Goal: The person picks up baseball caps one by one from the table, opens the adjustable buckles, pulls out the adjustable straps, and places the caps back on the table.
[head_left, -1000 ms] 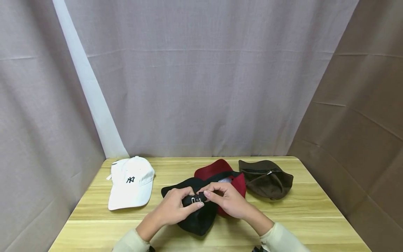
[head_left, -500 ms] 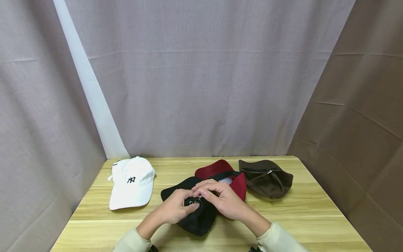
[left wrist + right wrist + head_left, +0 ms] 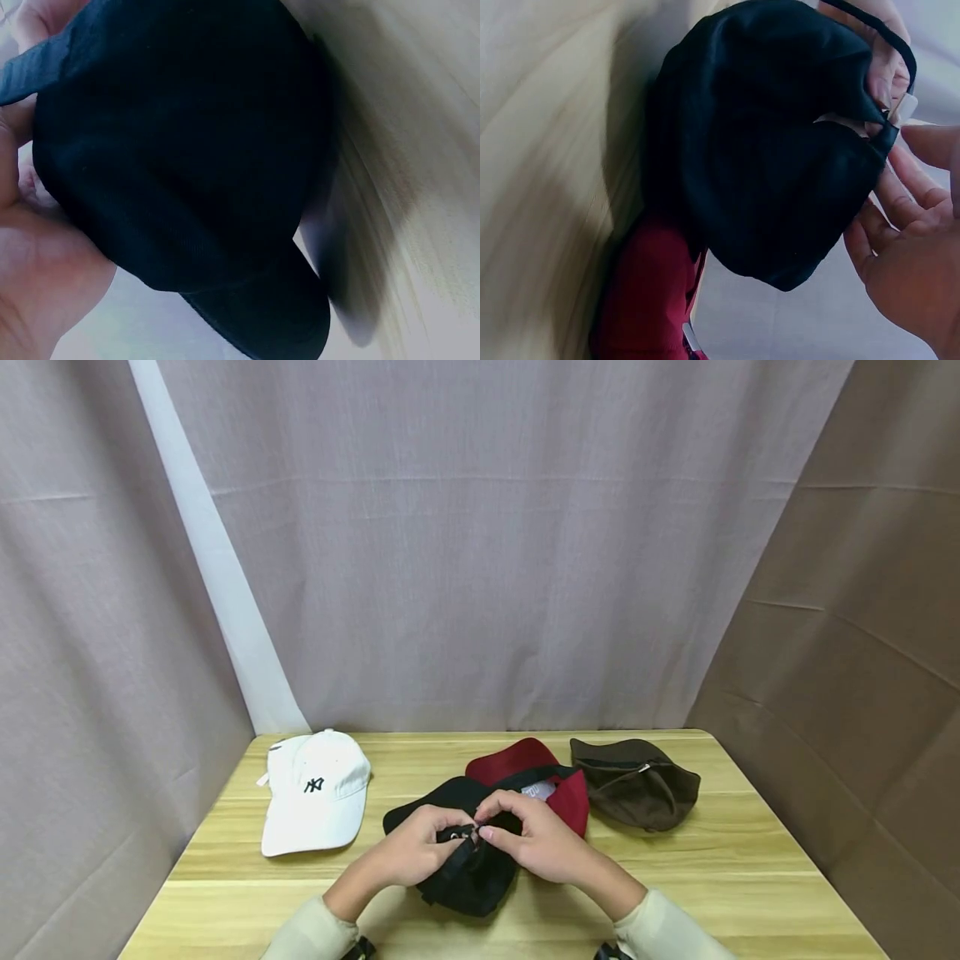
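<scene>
A black baseball cap (image 3: 480, 889) stands with its back opening toward the person and its brim pointing away to the left. My left hand (image 3: 416, 852) pinches the cap's back strap beside a small metal buckle. The right hand (image 3: 542, 842) pinches at the buckle from the other side, thumb and index fingertips close together. In the left wrist view the strap (image 3: 34, 71) runs across to the fingers from the cap's rounded crown (image 3: 187, 150). The buckle (image 3: 906, 109) shows as a pale metal piece in the right wrist view, with the right palm (image 3: 922, 247) beside it.
A dark red cap (image 3: 517, 760) lies just behind and right of the black one, partly covered by it. Farther right rests a brown cap (image 3: 645, 797), opening up. On the left is a white cap (image 3: 318, 802) with a dark logo. Curtains stand around the wooden table (image 3: 712, 860).
The right fingers closed over the buckle, then drew slightly back, keeping their pinch. The strap now slants down and left below the left thumb. The other caps stay put.
</scene>
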A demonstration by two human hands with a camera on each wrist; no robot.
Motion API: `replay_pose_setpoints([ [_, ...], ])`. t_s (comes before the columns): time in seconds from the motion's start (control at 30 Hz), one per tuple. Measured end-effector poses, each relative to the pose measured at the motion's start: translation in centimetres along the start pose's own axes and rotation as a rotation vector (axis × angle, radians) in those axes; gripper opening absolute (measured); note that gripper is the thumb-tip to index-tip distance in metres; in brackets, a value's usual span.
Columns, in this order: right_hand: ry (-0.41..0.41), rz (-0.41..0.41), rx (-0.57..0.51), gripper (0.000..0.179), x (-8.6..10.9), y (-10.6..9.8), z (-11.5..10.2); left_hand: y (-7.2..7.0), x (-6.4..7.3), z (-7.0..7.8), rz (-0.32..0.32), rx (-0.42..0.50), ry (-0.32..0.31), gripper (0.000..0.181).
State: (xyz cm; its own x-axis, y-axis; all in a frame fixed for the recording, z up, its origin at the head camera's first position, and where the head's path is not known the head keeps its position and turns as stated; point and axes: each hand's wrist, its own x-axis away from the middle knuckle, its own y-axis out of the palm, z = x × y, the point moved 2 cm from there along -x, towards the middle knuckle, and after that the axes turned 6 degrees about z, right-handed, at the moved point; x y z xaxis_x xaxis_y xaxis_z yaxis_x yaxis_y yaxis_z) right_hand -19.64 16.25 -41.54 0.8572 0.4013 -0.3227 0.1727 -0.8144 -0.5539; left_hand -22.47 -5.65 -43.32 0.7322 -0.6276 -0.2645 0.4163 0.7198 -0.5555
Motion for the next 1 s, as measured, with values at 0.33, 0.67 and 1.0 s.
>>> replay_pose_setpoints([
  [0.33,0.040,-0.035,0.011,0.007,-0.2,0.1,1.2,0.4,-0.3,-0.6,-0.015,0.009,-0.005,0.016],
  [0.67,0.011,-0.046,0.078,0.009,-0.3,-0.2,1.3,0.5,-0.6,-0.6,-0.012,0.009,0.023,0.015],
  [1.0,-0.007,-0.082,0.072,0.008,-0.2,-0.3,1.4,0.3,-0.4,-0.4,-0.044,0.029,0.012,0.015],
])
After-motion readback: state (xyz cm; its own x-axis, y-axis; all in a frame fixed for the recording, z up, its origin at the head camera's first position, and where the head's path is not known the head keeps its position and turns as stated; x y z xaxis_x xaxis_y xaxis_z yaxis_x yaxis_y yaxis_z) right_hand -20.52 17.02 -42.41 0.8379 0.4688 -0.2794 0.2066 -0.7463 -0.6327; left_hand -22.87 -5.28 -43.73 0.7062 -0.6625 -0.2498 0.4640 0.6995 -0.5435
